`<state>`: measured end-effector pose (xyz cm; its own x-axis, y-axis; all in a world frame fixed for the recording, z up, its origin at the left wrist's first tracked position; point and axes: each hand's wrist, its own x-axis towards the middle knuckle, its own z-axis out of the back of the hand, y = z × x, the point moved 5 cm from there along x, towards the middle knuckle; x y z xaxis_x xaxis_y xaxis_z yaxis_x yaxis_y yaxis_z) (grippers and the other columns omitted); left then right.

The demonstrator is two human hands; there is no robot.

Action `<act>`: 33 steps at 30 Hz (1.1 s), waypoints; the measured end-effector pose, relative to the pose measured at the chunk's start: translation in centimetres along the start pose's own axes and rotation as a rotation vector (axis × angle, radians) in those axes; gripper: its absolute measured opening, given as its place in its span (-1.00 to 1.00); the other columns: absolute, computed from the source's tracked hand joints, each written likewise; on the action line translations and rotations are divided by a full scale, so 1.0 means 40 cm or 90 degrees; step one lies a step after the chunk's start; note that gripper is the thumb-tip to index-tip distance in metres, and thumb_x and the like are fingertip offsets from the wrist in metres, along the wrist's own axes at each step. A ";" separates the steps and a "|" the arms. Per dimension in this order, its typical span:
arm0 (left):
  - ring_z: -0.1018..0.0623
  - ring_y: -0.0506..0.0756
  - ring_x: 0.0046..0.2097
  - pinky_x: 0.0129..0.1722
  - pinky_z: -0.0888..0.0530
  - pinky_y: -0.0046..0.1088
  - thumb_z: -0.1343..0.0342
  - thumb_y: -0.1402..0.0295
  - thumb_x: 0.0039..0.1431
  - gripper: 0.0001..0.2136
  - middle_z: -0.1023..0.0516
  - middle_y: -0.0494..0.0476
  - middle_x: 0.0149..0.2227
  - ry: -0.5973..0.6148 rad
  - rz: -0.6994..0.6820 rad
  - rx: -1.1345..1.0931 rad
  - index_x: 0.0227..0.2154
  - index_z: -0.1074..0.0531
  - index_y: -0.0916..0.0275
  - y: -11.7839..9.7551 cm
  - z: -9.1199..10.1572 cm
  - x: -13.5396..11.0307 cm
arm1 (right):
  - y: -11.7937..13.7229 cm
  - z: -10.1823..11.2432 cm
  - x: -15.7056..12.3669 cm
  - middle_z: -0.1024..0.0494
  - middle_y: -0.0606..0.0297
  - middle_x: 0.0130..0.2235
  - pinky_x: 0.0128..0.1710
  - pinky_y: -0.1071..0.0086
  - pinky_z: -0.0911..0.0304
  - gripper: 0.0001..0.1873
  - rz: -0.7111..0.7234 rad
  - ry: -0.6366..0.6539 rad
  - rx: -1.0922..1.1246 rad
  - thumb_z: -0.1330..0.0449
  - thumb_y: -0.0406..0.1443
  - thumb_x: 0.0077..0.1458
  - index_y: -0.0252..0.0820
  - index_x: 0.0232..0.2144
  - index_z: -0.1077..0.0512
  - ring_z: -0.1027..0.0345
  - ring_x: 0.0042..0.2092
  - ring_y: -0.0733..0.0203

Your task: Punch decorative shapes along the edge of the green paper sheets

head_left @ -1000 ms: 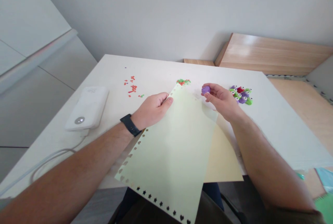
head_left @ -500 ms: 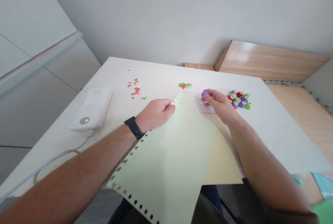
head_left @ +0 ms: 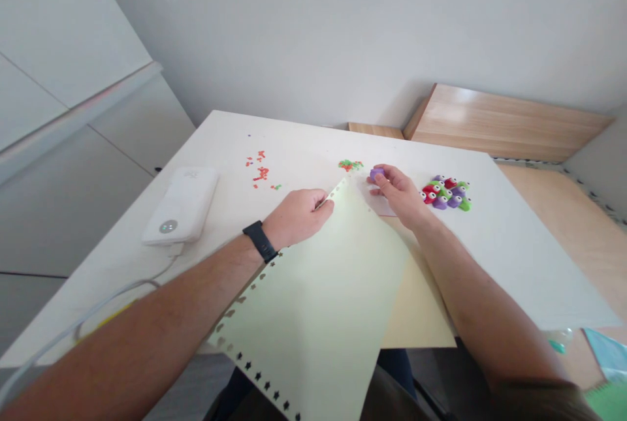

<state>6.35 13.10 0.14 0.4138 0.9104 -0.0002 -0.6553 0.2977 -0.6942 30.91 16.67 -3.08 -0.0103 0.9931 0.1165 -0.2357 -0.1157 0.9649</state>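
Observation:
My left hand [head_left: 304, 213] pinches the punched edge of a pale green sheet of paper [head_left: 328, 290], which hangs past the table's front edge. Rows of small shaped cut-outs, some of them stars, run along its left and lower edges. My right hand [head_left: 399, 192] grips a small purple craft paper punch [head_left: 377, 175] between thumb and fingers, close to the sheet's far right corner. Cream paper [head_left: 416, 310] lies under the green sheet. Several red, green and purple punches [head_left: 445, 194] with eye-like tops are bunched right of my right hand.
Red paper bits [head_left: 262, 173] are scattered at the left, and a green and red heap of bits [head_left: 349, 165] lies at the back. A white power bank [head_left: 183, 202] with a cable [head_left: 122, 292] sits on the white table [head_left: 509, 238]. A wooden board [head_left: 504, 121] stands behind.
My right hand, with the purple punch, has shifted slightly left toward the sheet's far corner. My left hand keeps hold of the paper. The whole view has moved a little.

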 end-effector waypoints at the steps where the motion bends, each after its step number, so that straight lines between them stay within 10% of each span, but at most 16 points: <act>1: -0.24 0.01 -0.50 -0.45 -0.05 -0.38 0.03 0.15 0.32 -0.64 -0.22 -0.07 -0.62 0.000 0.001 -0.003 -0.57 -0.17 0.19 -0.001 0.001 -0.001 | 0.000 0.004 -0.002 -0.55 0.27 -0.05 -0.09 0.22 -0.49 -0.54 -0.004 -0.006 -0.009 -0.24 0.06 0.19 -0.02 0.02 -0.45 -0.48 -0.01 0.13; 33: -0.22 0.02 -0.50 -0.46 -0.05 -0.38 0.03 0.13 0.30 -0.64 -0.22 -0.06 -0.62 0.004 0.013 -0.016 -0.57 -0.16 0.18 -0.004 0.005 -0.002 | 0.092 0.009 -0.089 -0.56 0.12 -0.20 -0.30 0.25 -0.36 -0.57 -0.110 0.110 0.269 -0.06 -0.06 0.30 -0.21 -0.05 -0.55 -0.40 -0.26 0.12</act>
<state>6.30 13.02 0.41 0.4053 0.9140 -0.0190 -0.6470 0.2720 -0.7123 30.44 12.69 0.13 -0.1757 0.9826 -0.0599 0.1664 0.0896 0.9820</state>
